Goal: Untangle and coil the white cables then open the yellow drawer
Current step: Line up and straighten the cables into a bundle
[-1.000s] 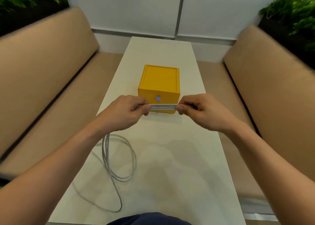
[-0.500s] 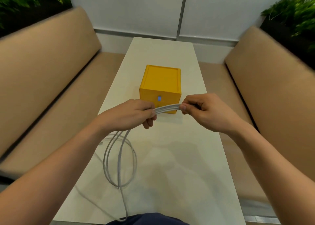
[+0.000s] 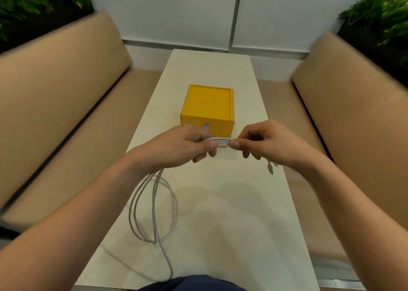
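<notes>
A bundle of white cables (image 3: 221, 141) runs level between my two hands, just in front of the yellow drawer box (image 3: 208, 108). My left hand (image 3: 183, 145) grips the bundle's left end, and loose cable loops (image 3: 154, 204) hang from it down to the table. My right hand (image 3: 262, 140) pinches the bundle's right end between thumb and fingers. A connector end (image 3: 270, 169) dangles below the right hand. The yellow drawer is closed; its small blue knob (image 3: 206, 126) shows just above my left hand.
The long white table (image 3: 231, 213) is flanked by tan padded benches, one on the left (image 3: 66, 105) and one on the right (image 3: 353, 114). Green plants stand behind each bench back. A white wall closes the far end.
My hands have come closer together, so the cable span between them is shorter. The hanging loops have swung and gathered under my left hand, and a connector end now dangles under my right hand.
</notes>
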A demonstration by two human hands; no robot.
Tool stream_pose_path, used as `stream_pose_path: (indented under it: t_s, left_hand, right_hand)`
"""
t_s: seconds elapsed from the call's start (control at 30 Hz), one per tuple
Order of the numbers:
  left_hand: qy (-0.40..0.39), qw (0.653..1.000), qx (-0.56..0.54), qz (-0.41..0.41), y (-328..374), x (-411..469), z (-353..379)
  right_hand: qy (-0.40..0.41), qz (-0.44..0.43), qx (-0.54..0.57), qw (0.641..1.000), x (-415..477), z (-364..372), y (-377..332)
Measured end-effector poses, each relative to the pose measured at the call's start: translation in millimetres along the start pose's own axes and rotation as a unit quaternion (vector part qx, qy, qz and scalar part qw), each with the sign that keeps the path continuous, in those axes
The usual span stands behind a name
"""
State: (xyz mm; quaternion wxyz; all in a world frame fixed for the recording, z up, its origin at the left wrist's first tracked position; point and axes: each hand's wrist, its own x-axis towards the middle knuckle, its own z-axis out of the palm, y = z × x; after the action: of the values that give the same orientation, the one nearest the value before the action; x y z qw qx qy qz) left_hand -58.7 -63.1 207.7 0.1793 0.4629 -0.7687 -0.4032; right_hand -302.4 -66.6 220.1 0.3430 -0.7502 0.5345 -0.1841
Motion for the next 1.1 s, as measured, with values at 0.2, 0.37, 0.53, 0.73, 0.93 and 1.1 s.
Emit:
stream_pose_path:
  t_s: [0.2,0.37,0.53,0.73,0.93,1.1]
  left_hand:
    - [-0.011,1.0,-0.008,-0.002,-1.5,0.5,-2.7]
    - [0.03,0.999,0.023,-0.016,-7.9,1.2,-5.4]
    - [0.024,1.0,-0.004,0.005,-5.4,-0.9,-6.9]
    - [0.017,1.0,-0.011,0.008,-8.7,-3.9,-11.3]
    - [0.0,0.999,-0.03,0.017,-3.4,-1.3,-8.1]
    - [-0.005,1.0,-0.012,0.012,-4.7,0.3,-6.6]
  right_hand:
    - [0.1,0.014,-0.077,0.992,9.9,8.7,2.9]
    - [0.115,0.002,-0.067,0.991,4.3,11.4,-2.1]
    - [0.089,0.003,-0.019,0.996,3.6,5.0,-2.9]
    - [-0.047,0.008,-0.013,0.999,-4.6,-9.8,2.5]
    - [-0.03,0.021,0.009,0.999,-1.2,-10.6,3.0]
    - [-0.01,0.035,-0.016,0.999,-3.8,-11.0,2.4]
